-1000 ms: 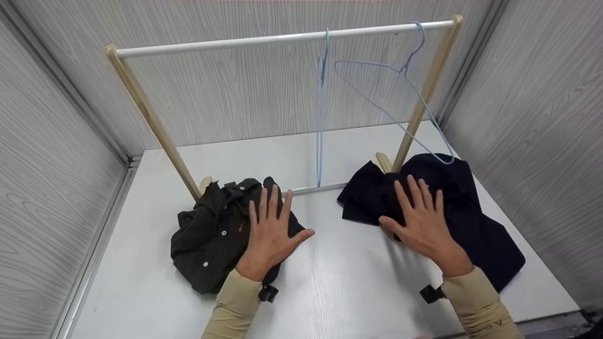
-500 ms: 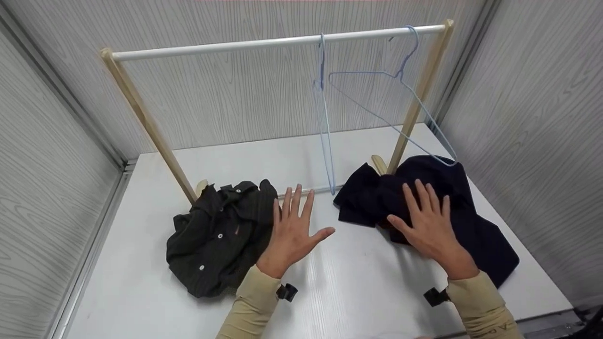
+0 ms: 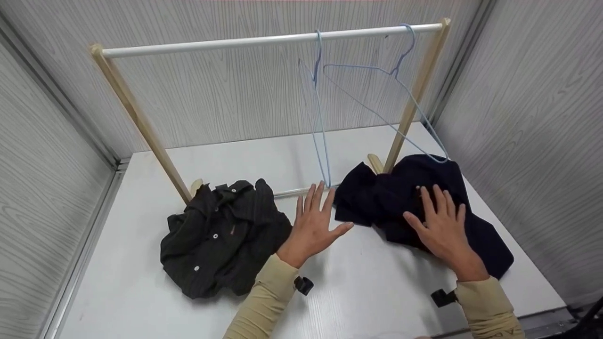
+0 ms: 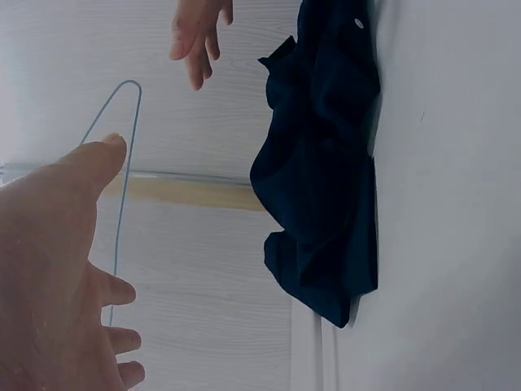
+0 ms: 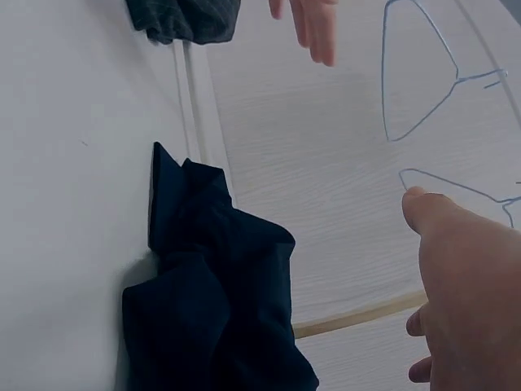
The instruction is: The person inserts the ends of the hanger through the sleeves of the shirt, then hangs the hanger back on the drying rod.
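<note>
Left grip point(image 3: 314, 229) and right grip point(image 3: 445, 235) spread wide, empty. Navy garment point(image 3: 372, 197), frame right, probably lifts best by an edge

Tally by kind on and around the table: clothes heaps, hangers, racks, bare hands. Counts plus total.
Clothes heaps: 2 (dark heap, navy heap)
Hangers: 2 (middle hanger, right hanger)
Racks: 1 (rack)
Hands: 2 (left hand, right hand)
Total: 7
</note>
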Available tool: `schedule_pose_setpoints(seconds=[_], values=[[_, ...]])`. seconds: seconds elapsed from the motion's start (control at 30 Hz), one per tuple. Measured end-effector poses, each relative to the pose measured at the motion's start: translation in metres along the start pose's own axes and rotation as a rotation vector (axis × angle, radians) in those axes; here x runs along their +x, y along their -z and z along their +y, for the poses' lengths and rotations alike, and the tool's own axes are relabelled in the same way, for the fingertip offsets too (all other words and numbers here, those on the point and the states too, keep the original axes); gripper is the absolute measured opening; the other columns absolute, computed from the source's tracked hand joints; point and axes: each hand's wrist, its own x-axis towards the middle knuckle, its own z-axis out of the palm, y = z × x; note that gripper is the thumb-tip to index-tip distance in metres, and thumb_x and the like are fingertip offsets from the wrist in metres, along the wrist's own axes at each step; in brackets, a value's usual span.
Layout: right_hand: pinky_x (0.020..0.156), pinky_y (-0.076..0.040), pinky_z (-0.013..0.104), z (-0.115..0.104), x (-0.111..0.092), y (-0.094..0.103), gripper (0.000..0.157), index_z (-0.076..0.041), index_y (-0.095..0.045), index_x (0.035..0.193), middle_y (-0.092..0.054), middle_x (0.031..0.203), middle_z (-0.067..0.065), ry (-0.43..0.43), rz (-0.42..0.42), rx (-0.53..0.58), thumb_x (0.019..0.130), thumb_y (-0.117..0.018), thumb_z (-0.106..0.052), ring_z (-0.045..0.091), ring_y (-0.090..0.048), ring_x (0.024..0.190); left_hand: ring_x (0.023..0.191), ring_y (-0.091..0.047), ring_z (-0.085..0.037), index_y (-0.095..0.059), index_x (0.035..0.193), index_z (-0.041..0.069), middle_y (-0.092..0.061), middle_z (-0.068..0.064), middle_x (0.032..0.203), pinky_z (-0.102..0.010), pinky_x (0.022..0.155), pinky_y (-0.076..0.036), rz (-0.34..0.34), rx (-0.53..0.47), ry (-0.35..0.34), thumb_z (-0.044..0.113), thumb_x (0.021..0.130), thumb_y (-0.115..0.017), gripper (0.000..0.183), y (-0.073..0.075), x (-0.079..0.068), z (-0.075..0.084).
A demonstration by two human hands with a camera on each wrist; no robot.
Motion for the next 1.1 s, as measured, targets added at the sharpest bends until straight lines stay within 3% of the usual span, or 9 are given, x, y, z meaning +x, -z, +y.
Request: schedule_pose_setpoints(seconds=[0.13,0.37,0.53,0.77,0.93,1.1], values=[[0.112,0.003,0.074,0.01,-0.002,0.0,0.083,-0.01,-0.014,0.159,-0.007,0.164,0.025,-0.043,-0.005,0.017,0.099,-0.045,-0.057,0.049,-0.004,0.15,0.155,-0.007,-0.033,-0.02,0.159,0.013,-0.01,-0.014,0.166,-0.056,0.122,-0.013,-0.025,-0.034,-0.005,0.069,0.094,-0.045,0.089,-0.011,0.012,0.002],[0.11,0.003,0.076,0.029,-0.004,-0.006,0.082,-0.006,-0.014,0.159,-0.006,0.163,0.028,-0.098,-0.012,0.051,0.101,-0.041,-0.057,0.051,-0.001,0.149,0.154,-0.012,-0.034,-0.026,0.156,0.004,-0.015,-0.018,0.164,-0.049,0.123,-0.016,-0.079,-0.214,-0.009,0.058,0.097,-0.049,0.083,-0.03,0.032,0.001],[0.109,0.004,0.077,0.041,-0.004,-0.012,0.084,-0.004,-0.013,0.158,-0.005,0.162,0.029,-0.145,-0.022,0.047,0.101,-0.038,-0.059,0.052,0.0,0.149,0.15,-0.021,-0.036,-0.026,0.155,0.001,-0.022,-0.023,0.16,-0.048,0.121,-0.023,-0.072,-0.295,-0.03,0.052,0.098,-0.051,0.08,-0.043,0.044,0.003],[0.106,0.006,0.079,0.064,0.001,-0.028,0.086,0.0,-0.011,0.157,-0.004,0.16,0.034,-0.235,-0.02,0.059,0.101,-0.03,-0.062,0.055,0.0,0.147,0.151,-0.02,-0.034,-0.022,0.158,0.01,-0.022,-0.02,0.162,-0.046,0.121,-0.026,-0.133,-0.333,0.052,0.05,0.099,-0.051,0.077,-0.06,0.059,0.011],[0.107,0.0,0.079,0.077,0.002,-0.048,0.086,0.002,-0.007,0.157,-0.004,0.159,0.035,-0.317,-0.098,0.097,0.102,-0.024,-0.062,0.056,-0.003,0.146,0.151,-0.019,-0.036,-0.02,0.159,0.016,-0.019,-0.019,0.163,-0.049,0.121,-0.024,-0.201,-0.371,0.061,0.052,0.1,-0.049,0.075,-0.077,0.068,0.025],[0.108,-0.004,0.077,0.077,0.001,-0.067,0.082,0.003,-0.014,0.156,-0.011,0.158,0.035,-0.309,-0.127,0.017,0.103,-0.024,-0.059,0.055,-0.008,0.144,0.149,-0.023,-0.042,-0.022,0.159,0.018,-0.024,-0.021,0.161,-0.054,0.12,-0.024,-0.253,-0.253,0.063,0.053,0.099,-0.049,0.074,-0.092,0.069,0.036]])
